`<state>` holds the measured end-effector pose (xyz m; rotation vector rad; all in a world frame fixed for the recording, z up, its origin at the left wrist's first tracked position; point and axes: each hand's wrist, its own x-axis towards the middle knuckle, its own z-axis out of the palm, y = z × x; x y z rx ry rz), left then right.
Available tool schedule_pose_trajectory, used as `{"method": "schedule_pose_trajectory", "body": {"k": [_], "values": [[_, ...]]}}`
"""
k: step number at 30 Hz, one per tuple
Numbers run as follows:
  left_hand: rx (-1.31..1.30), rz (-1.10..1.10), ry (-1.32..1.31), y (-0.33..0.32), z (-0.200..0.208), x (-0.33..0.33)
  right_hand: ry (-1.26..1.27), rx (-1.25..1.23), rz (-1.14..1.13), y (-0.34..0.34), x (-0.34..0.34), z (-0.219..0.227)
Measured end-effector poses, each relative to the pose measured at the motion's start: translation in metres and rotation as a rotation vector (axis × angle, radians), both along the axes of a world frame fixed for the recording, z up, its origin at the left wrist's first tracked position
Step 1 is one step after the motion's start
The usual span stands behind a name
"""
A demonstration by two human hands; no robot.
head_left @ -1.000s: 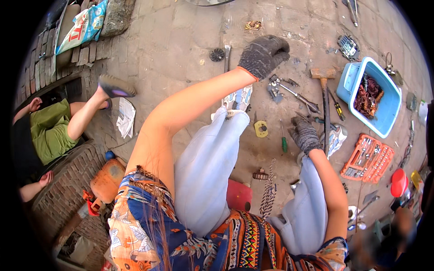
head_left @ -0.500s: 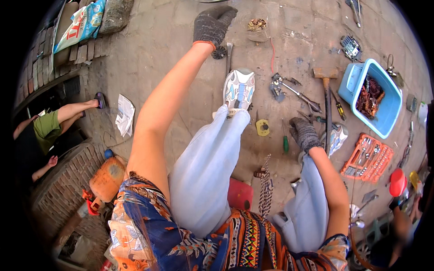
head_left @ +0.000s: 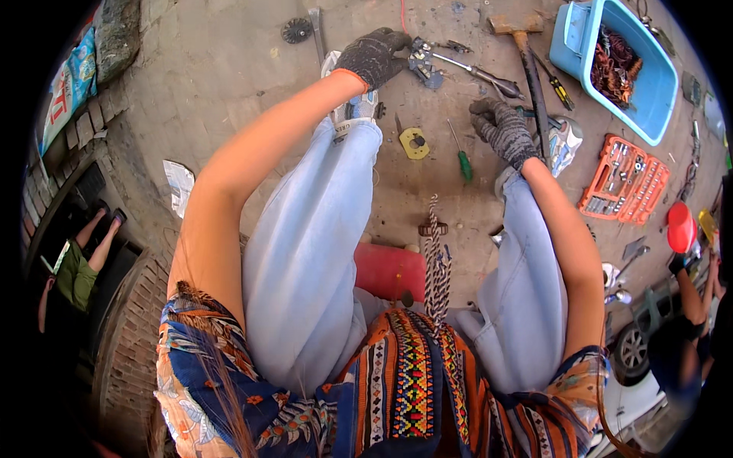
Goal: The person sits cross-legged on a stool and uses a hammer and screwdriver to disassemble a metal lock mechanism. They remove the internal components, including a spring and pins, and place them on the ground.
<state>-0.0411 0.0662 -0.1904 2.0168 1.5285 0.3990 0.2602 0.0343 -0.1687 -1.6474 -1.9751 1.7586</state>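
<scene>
Outdoor work area: bare, dusty concrete floor point(head_left: 229, 91) edged at left by a low brick border point(head_left: 114, 153). Scattered tools lie about a light-blue plastic tub point(head_left: 649, 99) and an orange socket-set tray point(head_left: 624, 177). Left gloved hand point(head_left: 374, 55), grip loosely curled and released, is beside a grey metal clamp tool point(head_left: 422, 62). Right gloved hand point(head_left: 500, 130), grip released, rests near a green-handled screwdriver point(head_left: 460, 156).
</scene>
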Motion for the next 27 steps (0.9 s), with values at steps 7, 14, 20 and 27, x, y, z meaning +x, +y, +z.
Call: {"method": "schedule_pose_trajectory", "body": {"k": [7,14,20,27], "values": [[-0.103,0.049,0.132,0.007,-0.01,0.024,0.082,-0.38,-0.29,0.01,0.009,0.011],[0.023,0.14,-0.005,0.014,0.032,0.031,0.226,-0.565,-0.498,0.001,0.024,0.007],[0.079,-0.115,-0.284,-0.004,0.009,0.043,0.432,-0.636,-0.461,0.004,0.018,0.015],[-1.124,0.055,-0.663,-0.022,0.024,0.073,0.432,-0.409,-0.274,-0.003,-0.006,0.025]]}}
